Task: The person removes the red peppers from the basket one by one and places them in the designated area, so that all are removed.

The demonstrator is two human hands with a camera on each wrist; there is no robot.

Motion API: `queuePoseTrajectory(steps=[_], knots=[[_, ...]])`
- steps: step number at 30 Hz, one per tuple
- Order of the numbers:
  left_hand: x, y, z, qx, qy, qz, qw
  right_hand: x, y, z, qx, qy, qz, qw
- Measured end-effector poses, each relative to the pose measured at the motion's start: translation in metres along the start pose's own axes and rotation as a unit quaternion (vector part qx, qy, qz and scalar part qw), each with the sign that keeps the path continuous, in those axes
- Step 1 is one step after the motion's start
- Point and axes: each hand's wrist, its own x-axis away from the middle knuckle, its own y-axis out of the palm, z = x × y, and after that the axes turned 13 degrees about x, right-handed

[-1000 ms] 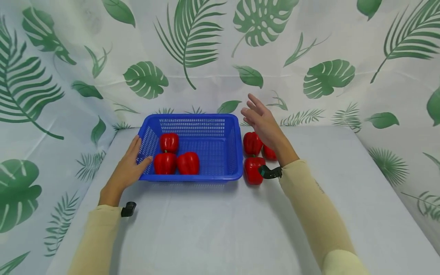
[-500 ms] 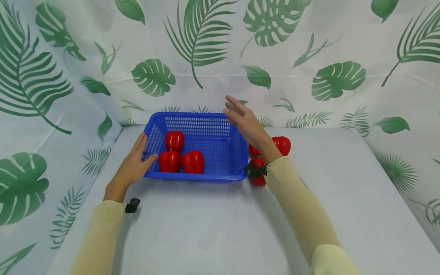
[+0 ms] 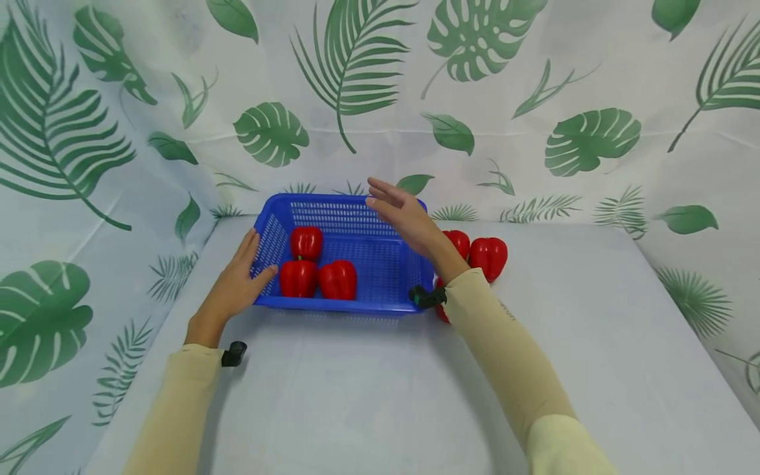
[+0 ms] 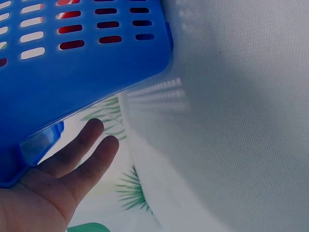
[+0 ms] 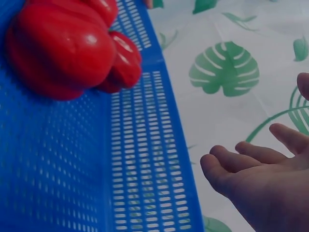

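Note:
A blue slotted basket (image 3: 332, 304) holds three red bell peppers (image 3: 338, 280) in its left part. My left hand (image 3: 233, 284) lies at the basket's left end, thumb over the rim and fingers straight along the outside; the left wrist view shows two extended fingers beside the blue wall (image 4: 87, 72). Above the basket's back right part hovers my right hand (image 3: 410, 218), empty, its fingers loosely extended. In the right wrist view that hand (image 5: 265, 179) is apart from the rim, with peppers (image 5: 63, 48) inside the basket.
More red peppers (image 3: 489, 257) sit on the white table (image 3: 332, 396) just right of the basket, partly hidden by the right forearm. A leaf-patterned cloth (image 3: 380, 145) rises behind the table and at both sides.
My right hand has moved left, from above the peppers on the table to over the basket. The left hand stays at the basket's left end. The head view has shifted slightly.

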Motion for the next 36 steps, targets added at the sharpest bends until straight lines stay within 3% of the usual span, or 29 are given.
queuePoseTrajectory(steps=[15,19,23,32,36], knots=[[-0.003,0.003,-0.005,0.004,0.002,0.002,1.0,-0.022,0.014,0.017,0.055,0.033,-0.08,0.9948],[-0.003,0.007,-0.006,0.007,-0.001,0.001,1.0,-0.025,0.02,0.023,0.095,0.045,-0.101,0.9893],[-0.002,0.009,-0.006,0.01,-0.002,0.002,0.9999,-0.026,0.026,0.031,0.137,0.059,-0.151,0.9771],[-0.001,0.006,-0.005,0.01,0.003,0.006,0.9999,-0.027,0.035,0.035,0.174,0.055,-0.257,0.9492],[-0.001,0.002,-0.004,0.009,0.003,0.007,0.9999,-0.028,0.039,0.037,0.202,0.053,-0.306,0.9289]])
